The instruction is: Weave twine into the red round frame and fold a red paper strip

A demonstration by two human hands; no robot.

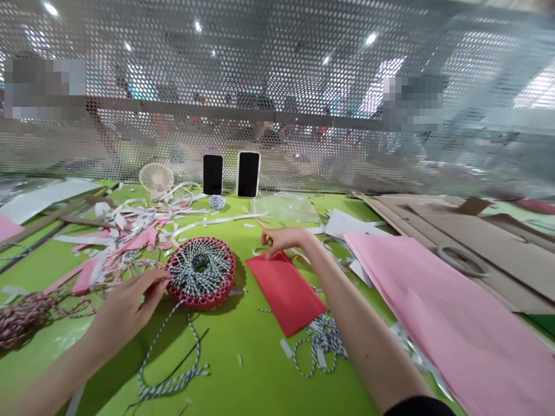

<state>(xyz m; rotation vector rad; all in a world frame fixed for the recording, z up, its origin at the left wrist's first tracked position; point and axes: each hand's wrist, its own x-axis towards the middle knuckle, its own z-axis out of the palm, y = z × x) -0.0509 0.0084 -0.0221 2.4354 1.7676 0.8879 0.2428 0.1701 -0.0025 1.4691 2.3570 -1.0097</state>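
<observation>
A round piece of black-and-white cord (219,260), woven across a red rim with a hole in the middle, rests on the green tabletop. My left hand (137,297) is closed at its left edge, thumb and forefinger pinching the rim. Loose black-and-white cord (173,378) trails from it toward me. To the right, my right hand (284,238) bends over the top corner of a flat red paper piece (288,294), perhaps an envelope, with thumb and finger gripping there. A tangle of black-and-white cord (327,338) lies partly under the red piece.
Pink and white paper scraps (134,234) and a red-and-white cord bundle (26,318) lie left. Behind stand a small fan (156,178) and two phones (213,174). Pink sheets (425,300), cardboard (481,242) and a tape roll (463,261) are right. A perforated screen (277,69) closes the back.
</observation>
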